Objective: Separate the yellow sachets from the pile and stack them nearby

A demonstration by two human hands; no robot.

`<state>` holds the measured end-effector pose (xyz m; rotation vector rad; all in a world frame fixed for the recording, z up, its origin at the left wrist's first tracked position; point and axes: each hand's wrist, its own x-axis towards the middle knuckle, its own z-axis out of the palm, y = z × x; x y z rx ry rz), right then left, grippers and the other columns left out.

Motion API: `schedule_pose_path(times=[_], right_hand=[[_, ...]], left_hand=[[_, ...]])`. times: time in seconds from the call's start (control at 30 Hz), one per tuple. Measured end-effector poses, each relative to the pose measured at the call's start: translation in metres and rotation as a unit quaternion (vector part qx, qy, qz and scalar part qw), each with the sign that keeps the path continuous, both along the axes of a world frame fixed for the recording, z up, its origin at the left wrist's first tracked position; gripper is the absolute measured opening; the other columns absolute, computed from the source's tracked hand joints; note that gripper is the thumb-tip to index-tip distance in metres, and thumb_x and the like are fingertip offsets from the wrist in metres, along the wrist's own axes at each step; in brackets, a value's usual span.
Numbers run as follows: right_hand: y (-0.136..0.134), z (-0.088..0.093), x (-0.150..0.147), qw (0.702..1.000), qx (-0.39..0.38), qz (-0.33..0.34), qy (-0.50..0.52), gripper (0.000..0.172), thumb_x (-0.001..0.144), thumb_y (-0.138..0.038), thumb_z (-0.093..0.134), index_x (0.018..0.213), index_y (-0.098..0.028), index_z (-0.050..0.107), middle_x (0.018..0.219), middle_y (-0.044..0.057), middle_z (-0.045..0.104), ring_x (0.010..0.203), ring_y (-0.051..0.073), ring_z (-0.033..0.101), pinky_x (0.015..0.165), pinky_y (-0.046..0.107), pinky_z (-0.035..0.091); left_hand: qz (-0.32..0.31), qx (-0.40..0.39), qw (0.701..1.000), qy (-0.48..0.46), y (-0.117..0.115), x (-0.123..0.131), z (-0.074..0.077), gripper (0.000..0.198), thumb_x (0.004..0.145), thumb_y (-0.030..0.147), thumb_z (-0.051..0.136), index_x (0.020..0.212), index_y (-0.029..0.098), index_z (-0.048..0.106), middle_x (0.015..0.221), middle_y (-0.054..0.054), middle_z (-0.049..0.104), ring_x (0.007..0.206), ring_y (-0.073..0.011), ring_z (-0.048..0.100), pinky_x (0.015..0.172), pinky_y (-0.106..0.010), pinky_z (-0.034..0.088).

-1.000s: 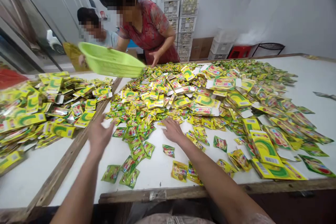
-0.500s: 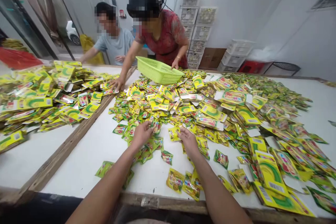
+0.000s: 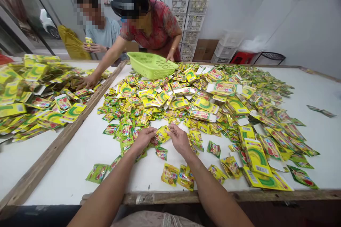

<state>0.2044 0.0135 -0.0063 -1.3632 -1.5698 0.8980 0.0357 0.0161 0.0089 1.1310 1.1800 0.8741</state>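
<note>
A white desk point(image 3: 80, 163) carries a broad heap point(image 3: 183, 103) of packets and boxes. Two forearms point(image 3: 213, 191) reach over its near edge, angling inward. The left hand point(image 3: 149, 136) and right hand point(image 3: 176, 135) nearly meet, fingers curled almost closed, pinching opposite ends of one small yellow-green packet point(image 3: 162, 135), which sits between them, at the heap's near side.
</note>
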Motion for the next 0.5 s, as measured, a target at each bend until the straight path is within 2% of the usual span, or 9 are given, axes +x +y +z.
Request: schedule_pose_path(times=[0.13,0.23,0.37,0.43,0.5], right_hand=[[-0.002,0.004,-0.002,1.000,0.012,-0.009,-0.020,0.020,0.076,-0.029,0.051,0.092,-0.020,0.060,0.076,0.003,0.064,0.068,0.016,0.058,0.065,0.027,0.045],[-0.001,0.004,-0.003,1.000,0.002,-0.018,0.015,0.021,0.078,-0.033,0.050,0.091,-0.019,0.060,0.076,0.003,0.063,0.067,0.015,0.057,0.064,0.027,0.045],[-0.004,0.002,-0.001,0.999,-0.019,-0.017,0.039,0.032,0.073,-0.040,0.059,0.096,-0.018,0.061,0.087,0.003,0.065,0.079,0.017,0.058,0.070,0.027,0.046],[-0.006,0.003,-0.002,0.998,-0.039,0.018,0.043,0.030,0.069,-0.041,0.063,0.089,-0.018,0.063,0.082,0.001,0.066,0.076,0.017,0.057,0.068,0.026,0.046],[-0.006,0.006,-0.002,0.997,-0.051,0.026,0.047,0.027,0.070,-0.043,0.062,0.080,-0.017,0.062,0.071,-0.001,0.064,0.068,0.016,0.056,0.062,0.025,0.045]], left_hand=[[0.021,0.020,0.999,-0.019,-0.002,0.002,-0.001,0.040,0.068,0.054,0.061,0.069,0.015,0.061,0.064,-0.001,0.057,0.052,-0.0111,0.052,0.052,-0.023,0.043],[0.000,0.030,1.000,-0.010,-0.004,0.006,-0.001,0.039,0.062,0.050,0.069,0.076,0.014,0.061,0.064,0.001,0.055,0.052,-0.0099,0.048,0.050,-0.021,0.038],[-0.008,0.064,0.998,0.019,-0.007,0.010,0.001,0.033,0.059,0.042,0.073,0.069,0.013,0.061,0.053,0.005,0.046,0.046,-0.0066,0.036,0.045,-0.020,0.027],[-0.022,0.061,0.998,0.016,-0.008,0.011,0.001,0.030,0.060,0.040,0.073,0.068,0.013,0.062,0.051,0.006,0.044,0.045,-0.0063,0.034,0.045,-0.020,0.026],[-0.019,0.049,0.999,-0.012,-0.007,0.012,0.001,0.030,0.059,0.039,0.073,0.072,0.014,0.063,0.052,0.005,0.046,0.047,-0.0074,0.039,0.047,-0.020,0.030]])
